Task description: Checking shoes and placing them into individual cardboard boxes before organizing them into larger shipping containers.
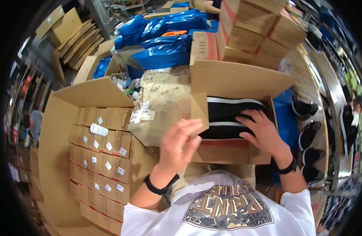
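A small cardboard shoe box (224, 151) stands open in front of me, its lid raised at the far side. Inside lies a pair of black shoes (224, 111) with white sole edges, one behind the other. At the box's left side, my left hand (177, 143) has its fingers and thumb closed on the lower corner of an upright cardboard flap (199, 108). My right hand (261, 131) rests with spread fingers on the right end of the shoes, partly hiding them. Dark bands circle both wrists.
A large carton (55, 157) at the left holds rows of closed boxes with a white label roll (98, 129) on top. Blue plastic packages (161, 55) are piled beyond. Stacked cartons (247, 27) rise at the far right, and black shoes (308, 135) line a shelf.
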Demonstrator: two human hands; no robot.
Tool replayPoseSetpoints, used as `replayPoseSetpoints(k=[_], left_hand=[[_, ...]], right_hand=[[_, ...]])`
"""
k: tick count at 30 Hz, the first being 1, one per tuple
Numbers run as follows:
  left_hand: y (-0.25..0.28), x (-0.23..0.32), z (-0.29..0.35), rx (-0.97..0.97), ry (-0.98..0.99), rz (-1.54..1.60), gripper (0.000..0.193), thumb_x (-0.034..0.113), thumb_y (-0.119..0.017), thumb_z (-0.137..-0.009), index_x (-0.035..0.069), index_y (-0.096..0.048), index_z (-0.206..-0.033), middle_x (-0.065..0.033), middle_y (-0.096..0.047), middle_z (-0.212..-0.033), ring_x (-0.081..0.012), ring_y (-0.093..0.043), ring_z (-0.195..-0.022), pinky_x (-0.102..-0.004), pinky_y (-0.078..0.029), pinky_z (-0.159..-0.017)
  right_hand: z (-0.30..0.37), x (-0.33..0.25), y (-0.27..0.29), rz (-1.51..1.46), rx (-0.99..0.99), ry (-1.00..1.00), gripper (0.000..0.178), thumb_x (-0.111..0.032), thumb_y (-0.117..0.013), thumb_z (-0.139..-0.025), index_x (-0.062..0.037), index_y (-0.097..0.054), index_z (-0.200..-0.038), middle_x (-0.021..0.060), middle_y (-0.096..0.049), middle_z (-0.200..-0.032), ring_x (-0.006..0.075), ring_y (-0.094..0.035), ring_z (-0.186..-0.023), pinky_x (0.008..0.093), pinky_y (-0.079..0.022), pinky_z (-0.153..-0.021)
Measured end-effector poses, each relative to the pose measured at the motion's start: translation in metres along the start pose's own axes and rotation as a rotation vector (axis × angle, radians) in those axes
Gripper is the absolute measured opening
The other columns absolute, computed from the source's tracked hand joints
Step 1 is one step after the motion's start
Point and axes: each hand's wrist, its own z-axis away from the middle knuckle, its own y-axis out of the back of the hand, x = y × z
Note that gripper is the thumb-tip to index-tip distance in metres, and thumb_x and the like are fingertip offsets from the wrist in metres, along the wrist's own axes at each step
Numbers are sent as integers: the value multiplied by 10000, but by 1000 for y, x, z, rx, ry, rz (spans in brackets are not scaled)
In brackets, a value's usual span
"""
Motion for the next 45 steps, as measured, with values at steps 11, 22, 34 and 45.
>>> replayPoseSetpoints(k=[11,22,34,45], left_hand=[[-17,-36,-11,-189,-191,-140,269,128,-763,-773,96,-708,-1034,-62,-661,-1204,-276,-615,-1109,-449,-470,-1013],[19,-105,-90,16,129,179,262,157,-589,-959,55,-660,-1189,-123,-651,-1195,-310,-642,-1061,-413,-510,-938],[-10,-158,-121,-500,130,14,435,82,-569,-947,1,-537,-1374,-181,-552,-1385,-319,-516,-1305,-397,-356,-1127],[-15,-22,-58,-272,13,87,597,289,-604,-1010,-48,-399,-1458,-241,-518,-1399,-354,-528,-1283,-434,-422,-1082]], right_hand=[[-27,-14,-5,74,-46,-77,332,-204,-824,-693,-138,-732,-1004,86,-530,-1038,281,-564,-1013,404,-489,-859],[8,-20,-1,40,-111,-242,323,-132,-844,-640,-81,-740,-942,88,-549,-941,288,-577,-916,407,-497,-800],[11,8,-17,-103,-35,-87,298,-225,-774,-735,-113,-638,-975,84,-520,-999,294,-561,-1005,428,-491,-840],[33,11,-18,-133,78,-50,292,-278,-799,-712,-67,-670,-867,103,-542,-1018,295,-556,-1024,444,-481,-853]])
